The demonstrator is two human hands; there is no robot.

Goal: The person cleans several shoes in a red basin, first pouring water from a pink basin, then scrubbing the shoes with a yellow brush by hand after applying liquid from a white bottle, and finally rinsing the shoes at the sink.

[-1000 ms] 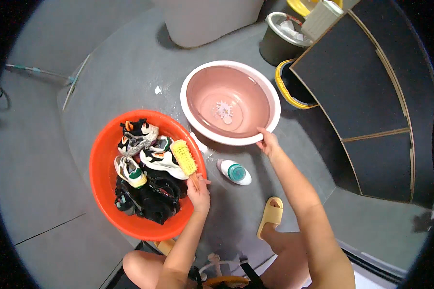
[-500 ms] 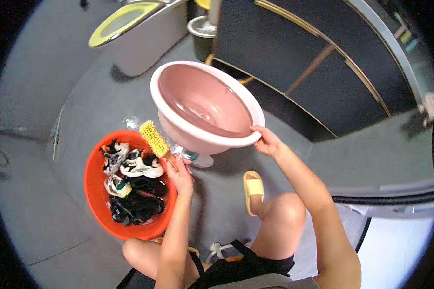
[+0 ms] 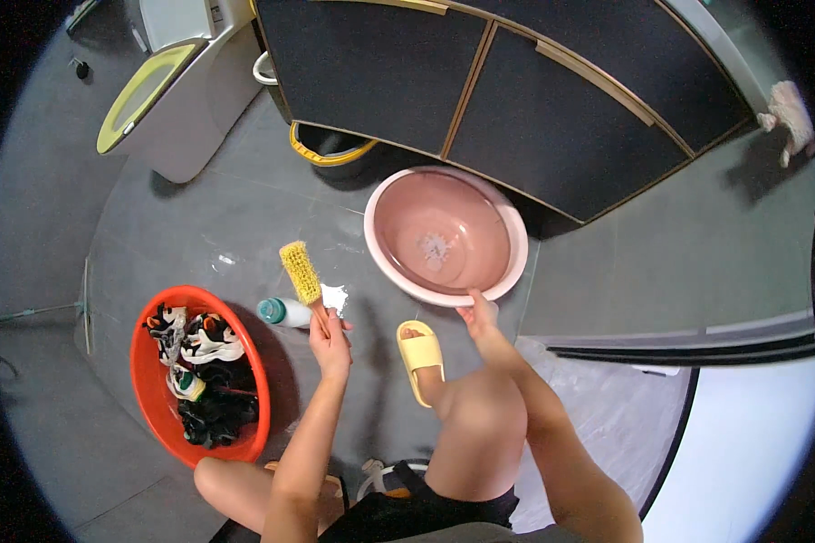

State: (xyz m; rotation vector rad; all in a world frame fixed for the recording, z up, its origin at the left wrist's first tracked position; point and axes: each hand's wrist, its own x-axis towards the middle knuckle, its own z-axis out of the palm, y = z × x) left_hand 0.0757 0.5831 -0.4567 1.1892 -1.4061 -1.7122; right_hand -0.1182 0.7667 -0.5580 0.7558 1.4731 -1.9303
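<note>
Forearms (image 3: 306, 434) being held forward, the brush (image 3: 300, 273) is being clasped near the bottle (image 3: 286, 312) by the left hand (image 3: 330, 349); the basin (image 3: 448, 206), near the cabinet (image 3: 552, 113), is being grasped at its rim by the right hand (image 3: 478, 317).

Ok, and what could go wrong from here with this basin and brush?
The pink basin could tip or slip, since only the right hand grips it, at the near rim.

The white bottle might get bumped, as it sits close to the left hand holding the yellow-bristled brush.

The white patch on the floor may be slippery if the nearby yellow slipper steps there.
</note>
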